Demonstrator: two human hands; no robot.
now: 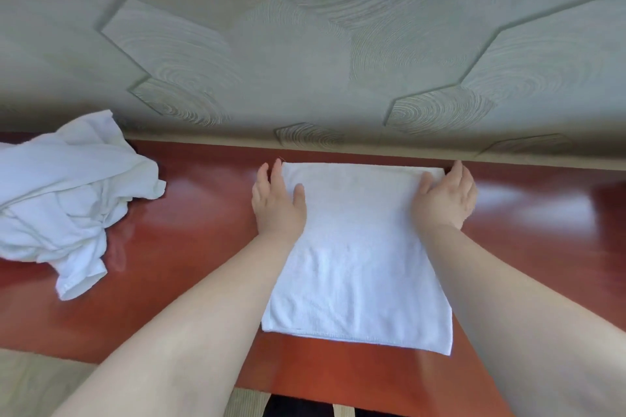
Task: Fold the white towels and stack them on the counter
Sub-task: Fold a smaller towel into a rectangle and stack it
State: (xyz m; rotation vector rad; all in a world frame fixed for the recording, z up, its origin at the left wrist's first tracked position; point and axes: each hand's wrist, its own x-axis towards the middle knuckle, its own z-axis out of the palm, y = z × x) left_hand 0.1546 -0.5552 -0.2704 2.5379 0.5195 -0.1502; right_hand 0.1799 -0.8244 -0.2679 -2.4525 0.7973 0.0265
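Left hand (278, 203), right hand (446, 197) — towel (359, 247) corners

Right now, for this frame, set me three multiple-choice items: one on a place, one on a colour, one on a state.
1. Where does the crumpled towel pile lie relative to the flat towel?
A on top of it; B to its left, apart from it; C to its right.
2. What colour is the counter?
A white; B black; C red-brown.
3. How are the left hand and right hand?
A open, at the flat towel's far corners; B both gripping the pile; C both raised well above the counter.

Answers:
1 B, bare counter shows between the pile and the flat towel.
2 C, the glossy surface is red-brown.
3 A, straight fingers rest at its two far corners.
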